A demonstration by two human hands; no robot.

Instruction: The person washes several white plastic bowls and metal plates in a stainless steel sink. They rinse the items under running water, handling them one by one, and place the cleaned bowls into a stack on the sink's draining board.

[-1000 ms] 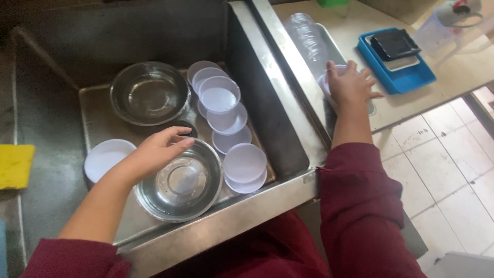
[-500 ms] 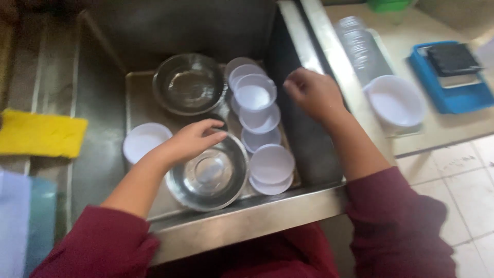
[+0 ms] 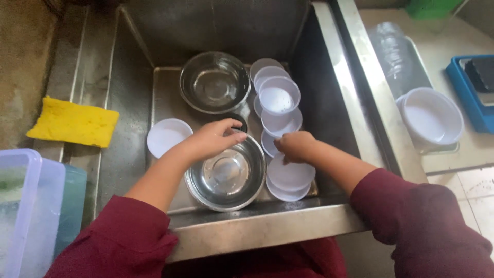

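At the centre of the frame, the left hand (image 3: 213, 139) curls its fingers over the far rim of a steel bowl (image 3: 226, 174) in the sink (image 3: 329, 128). The right hand (image 3: 294, 146), fingers bent, grasps a white plastic bowl (image 3: 291, 176) just right of it.

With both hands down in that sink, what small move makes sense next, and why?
Probably the right hand should close on the white bowl beneath it and lift it. It rests on that bowl's rim, and white bowls are already stacked on the counter, while the left hand steadies the steel bowl.
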